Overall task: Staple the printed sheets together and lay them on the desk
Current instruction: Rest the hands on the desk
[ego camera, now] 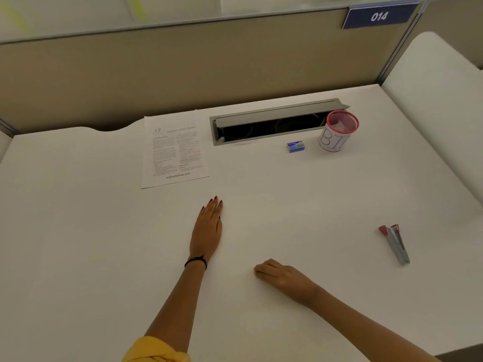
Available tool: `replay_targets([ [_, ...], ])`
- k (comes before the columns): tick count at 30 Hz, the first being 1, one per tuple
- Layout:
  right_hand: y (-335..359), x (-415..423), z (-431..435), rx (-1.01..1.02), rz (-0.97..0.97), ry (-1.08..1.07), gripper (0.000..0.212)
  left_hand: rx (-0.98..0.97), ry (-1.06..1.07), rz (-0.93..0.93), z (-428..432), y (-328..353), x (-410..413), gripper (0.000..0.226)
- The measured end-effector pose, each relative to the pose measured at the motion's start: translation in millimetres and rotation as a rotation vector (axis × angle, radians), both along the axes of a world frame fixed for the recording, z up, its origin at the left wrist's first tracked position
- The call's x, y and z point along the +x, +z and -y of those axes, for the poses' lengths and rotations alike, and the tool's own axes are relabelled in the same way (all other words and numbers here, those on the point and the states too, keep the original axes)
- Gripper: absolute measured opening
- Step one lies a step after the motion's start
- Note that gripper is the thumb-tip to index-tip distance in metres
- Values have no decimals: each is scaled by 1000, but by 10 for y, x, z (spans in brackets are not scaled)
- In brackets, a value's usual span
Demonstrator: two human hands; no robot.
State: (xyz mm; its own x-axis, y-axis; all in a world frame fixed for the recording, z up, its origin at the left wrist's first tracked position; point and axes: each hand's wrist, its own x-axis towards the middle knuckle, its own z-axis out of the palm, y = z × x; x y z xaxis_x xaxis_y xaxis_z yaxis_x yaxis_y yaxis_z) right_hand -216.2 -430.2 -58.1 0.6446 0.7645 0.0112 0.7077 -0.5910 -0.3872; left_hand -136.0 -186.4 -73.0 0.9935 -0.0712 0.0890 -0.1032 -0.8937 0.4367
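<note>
The printed sheets (174, 150) lie flat on the white desk (287, 205), far left of centre, text facing me. A red and silver stapler (395, 242) rests on the desk at the right, hinged open. My left hand (207, 227) lies flat on the desk just below the sheets, fingers straight and together, holding nothing. My right hand (281, 276) rests palm down nearer to me, fingers curled under, apart from the stapler and holding nothing.
A small blue staple box (295, 146) sits beside a red mesh pen cup (337, 131) with a paper label. Behind them is an open cable tray (271, 124). Beige partition walls enclose the desk's back and right side.
</note>
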Motion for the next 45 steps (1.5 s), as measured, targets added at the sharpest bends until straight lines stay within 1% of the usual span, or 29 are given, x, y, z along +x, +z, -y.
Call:
replay_targets([
  [2,-21,2,44,41,66,32,23,-7,-1,0,6,9,-2,46],
  [5,4,6,49,81,98,43,36,-12,-10,5,5,16,-1,46],
  [7,20,5,68,55,150,55,44,-10,-13,9,2,9,4,47],
  [10,31,51,70,27,219,9,48,-2,-21,14,0,-6,-4,47],
  [14,-7,271,105,-8,313,-78,43,18,-33,15,-3,-21,24,49],
  [17,9,478,169,-44,294,-159,38,59,-119,7,63,-56,94,53],
  [18,11,550,187,-28,267,-211,33,72,-143,2,93,-68,120,54],
  [19,17,645,222,25,205,-287,23,77,-157,-7,138,-78,172,53],
  [20,44,717,242,107,99,-400,13,77,-164,-10,155,-76,184,53],
  [21,79,805,270,230,-22,-527,9,79,-170,-9,174,-72,202,53],
  [22,133,945,322,360,-114,-666,10,76,-173,-15,197,-75,249,52],
  [24,239,1233,475,556,-207,-929,10,76,-179,-8,209,-69,312,51],
  [25,317,1406,568,620,-242,-1025,10,73,-181,-7,214,-68,344,51],
  [27,481,1752,760,769,-310,-1136,11,67,-182,-5,220,-61,401,50],
  [29,679,2080,947,908,-306,-1197,14,60,-183,2,222,-55,446,50],
  [31,872,2397,1117,993,-223,-1231,15,55,-184,3,223,-53,483,50],
  [33,1022,2683,1241,1038,-104,-1247,13,48,-181,14,216,-57,506,50],
  [35,1110,2897,1315,992,49,-1264,15,41,-178,23,213,-73,522,50],
  [36,1113,2991,1356,920,111,-1261,17,39,-174,24,216,-80,527,50],
  [38,1079,3138,1432,650,167,-1234,20,34,-170,25,223,-77,527,50],
  [39,1046,3188,1465,511,159,-1205,24,30,-170,24,228,-73,527,49],
  [40,1010,3223,1481,415,157,-1176,26,30,-169,23,224,-76,520,49],
  [42,985,3228,1469,363,204,-1139,25,36,-163,17,227,-78,515,49],
  [45,988,3042,1339,447,355,-1064,23,42,-147,2,224,-71,507,49],
])
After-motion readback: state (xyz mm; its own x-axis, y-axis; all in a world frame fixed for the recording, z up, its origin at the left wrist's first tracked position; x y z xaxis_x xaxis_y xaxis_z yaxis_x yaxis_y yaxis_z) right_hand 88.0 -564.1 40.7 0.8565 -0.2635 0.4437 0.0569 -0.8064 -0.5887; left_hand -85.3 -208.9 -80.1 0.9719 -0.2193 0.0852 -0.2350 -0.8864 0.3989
